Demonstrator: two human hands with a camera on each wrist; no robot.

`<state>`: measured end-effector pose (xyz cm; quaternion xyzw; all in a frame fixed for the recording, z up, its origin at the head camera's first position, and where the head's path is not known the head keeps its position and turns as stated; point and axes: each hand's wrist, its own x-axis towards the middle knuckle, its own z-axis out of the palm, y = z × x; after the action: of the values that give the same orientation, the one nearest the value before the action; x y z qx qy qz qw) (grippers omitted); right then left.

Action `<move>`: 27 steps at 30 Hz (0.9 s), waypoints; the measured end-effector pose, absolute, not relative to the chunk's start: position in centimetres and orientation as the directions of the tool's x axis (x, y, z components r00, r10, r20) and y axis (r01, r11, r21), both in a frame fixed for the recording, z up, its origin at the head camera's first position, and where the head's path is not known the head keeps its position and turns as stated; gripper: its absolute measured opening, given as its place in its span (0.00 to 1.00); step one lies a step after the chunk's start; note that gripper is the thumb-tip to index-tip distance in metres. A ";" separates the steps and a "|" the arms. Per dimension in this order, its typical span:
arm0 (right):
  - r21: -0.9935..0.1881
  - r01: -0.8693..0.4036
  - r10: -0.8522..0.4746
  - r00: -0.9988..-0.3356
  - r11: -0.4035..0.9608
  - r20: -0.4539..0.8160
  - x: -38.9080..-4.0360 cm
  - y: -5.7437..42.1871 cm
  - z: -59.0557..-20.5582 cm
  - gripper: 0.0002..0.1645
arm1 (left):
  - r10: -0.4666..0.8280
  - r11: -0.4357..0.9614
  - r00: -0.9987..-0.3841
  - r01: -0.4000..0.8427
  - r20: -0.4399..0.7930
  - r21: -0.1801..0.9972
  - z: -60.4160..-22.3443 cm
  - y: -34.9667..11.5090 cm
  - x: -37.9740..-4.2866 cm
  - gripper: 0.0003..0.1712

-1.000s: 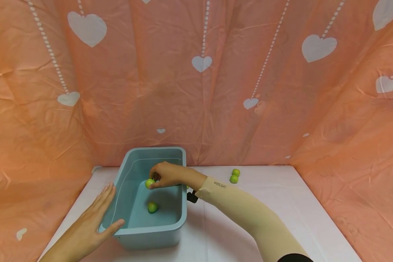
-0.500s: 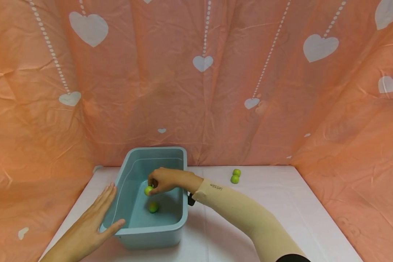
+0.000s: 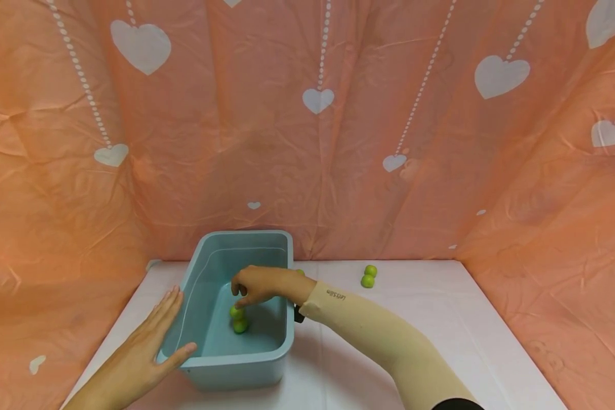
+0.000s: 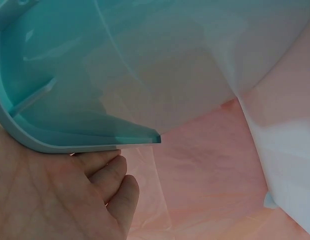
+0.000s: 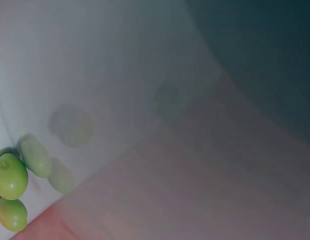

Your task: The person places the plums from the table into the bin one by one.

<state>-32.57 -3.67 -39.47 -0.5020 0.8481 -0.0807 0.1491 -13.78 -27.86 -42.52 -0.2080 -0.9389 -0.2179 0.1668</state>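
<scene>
A blue-grey plastic bin (image 3: 238, 360) stands on the table in the head view. Inside it, two green limes lie touching: a nearer lime (image 3: 240, 326) and a farther lime (image 3: 236, 312). My right hand (image 3: 258, 283) is inside the bin just above the farther lime, thumb and fingers parted with nothing pinched between them. The thumb tip overlaps that lime's top edge; I cannot tell whether it touches. My left hand (image 3: 148, 341) rests against the bin's near left rim with fingers extended. The left wrist view shows its fingers (image 4: 115, 180) along the outside of the rim.
Two limes (image 3: 369, 275) sit together on the white table (image 3: 415, 319), right of the bin. Another lime (image 3: 299, 272) peeks out behind the right forearm. An orange curtain (image 3: 266, 142) with white hearts encloses the table's back and sides.
My right hand has lowered a lime toward the near end of the bin and let go of it beside the other one. My left hand has stayed at the rim.
</scene>
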 end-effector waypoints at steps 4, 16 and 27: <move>-0.293 -0.836 -0.885 -0.439 0.465 -0.153 -32.6 -3.6 -39.5 0.20 | 0.319 0.819 -0.859 0.463 0.402 0.338 -42.6 -27.8 -13.8 0.58; -0.348 -0.871 -0.923 -0.382 0.347 0.036 -32.7 -2.8 -38.8 0.19 | 0.311 0.818 -0.866 0.454 0.391 0.354 -42.6 -27.9 -13.9 0.58; -0.459 -0.831 -0.873 -0.442 0.313 0.205 -32.3 0.0 -37.8 0.20 | 0.309 0.822 -0.871 0.446 0.382 0.353 -42.5 -27.8 -13.8 0.58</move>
<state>-32.32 0.04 -37.78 -0.5266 0.8093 -0.2570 0.0409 -13.83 -27.80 -42.49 -0.2004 -0.9418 -0.2206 0.1557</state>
